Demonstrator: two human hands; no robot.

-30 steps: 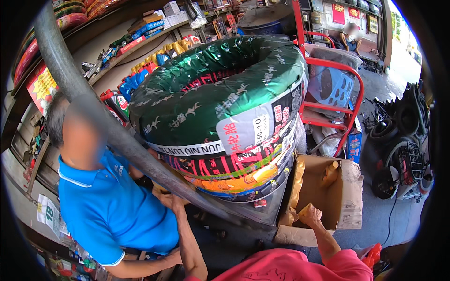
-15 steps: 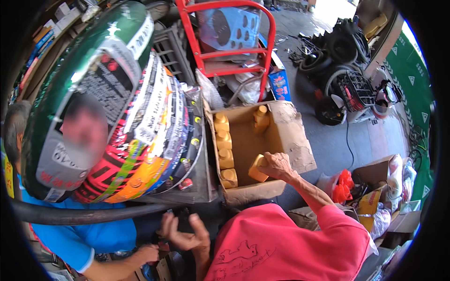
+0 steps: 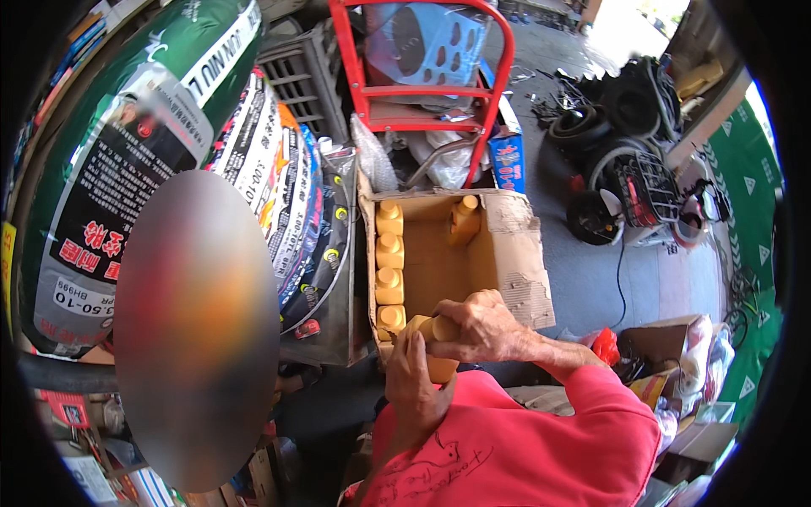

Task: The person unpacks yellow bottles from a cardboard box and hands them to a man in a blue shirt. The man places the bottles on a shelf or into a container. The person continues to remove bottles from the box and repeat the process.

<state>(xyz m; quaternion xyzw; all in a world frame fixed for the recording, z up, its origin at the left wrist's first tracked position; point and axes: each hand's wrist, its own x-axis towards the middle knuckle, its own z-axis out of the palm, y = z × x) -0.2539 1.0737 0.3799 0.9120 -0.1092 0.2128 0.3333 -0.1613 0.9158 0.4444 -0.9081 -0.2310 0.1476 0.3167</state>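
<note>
Near the front edge of an open cardboard box [image 3: 522, 245], both my hands are closed around a yellow plastic bottle. My left hand [image 3: 417, 387] wraps its side, and my right hand [image 3: 488, 328] grips it from the right near the top. Fingers cover much of the bottle [image 3: 442, 370], so whether a second one is held with it I cannot tell. Inside the box, several matching yellow bottles [image 3: 389, 251] stand upright along the left wall. Another yellow bottle [image 3: 465, 221] is at the far side.
A red hand-truck frame [image 3: 427, 117] stands beyond the box. Wrapped tyres [image 3: 291, 211] and a green-wrapped one [image 3: 110, 160] are stacked at left, beside a large blurred patch. Right are scrap tyres [image 3: 629, 97], a basket [image 3: 646, 173] and a cluttered carton [image 3: 663, 342].
My right hand has brought the bottle toward me from inside the box. My left hand, earlier open at the lower left, now grips it too. A blurred patch covers where a person in blue was.
</note>
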